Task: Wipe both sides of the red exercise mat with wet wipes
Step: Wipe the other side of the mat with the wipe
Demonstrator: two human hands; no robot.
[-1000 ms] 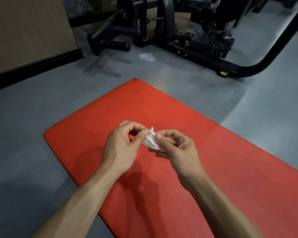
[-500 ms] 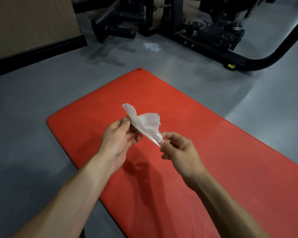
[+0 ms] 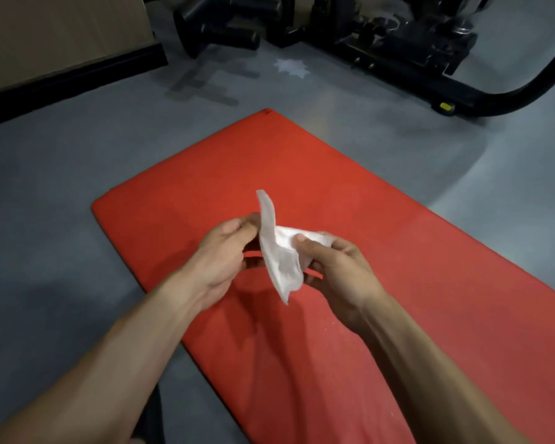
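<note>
The red exercise mat lies flat on the grey floor, running from the upper middle to the lower right. Above its near end I hold a white wet wipe, partly unfolded and hanging between my hands. My left hand pinches its left edge with fingertips and thumb. My right hand pinches the right part, thumb on top. Neither hand touches the mat.
Black gym machine frame and a padded roller stand beyond the mat's far corner. A curved black bar sweeps along the upper right. A wooden panel with a black base is at the upper left. Grey floor surrounds the mat.
The wipe went from a small crumpled wad between my fingertips to a partly spread sheet. My hands pulled apart, then came closer again, with a long flap now standing up.
</note>
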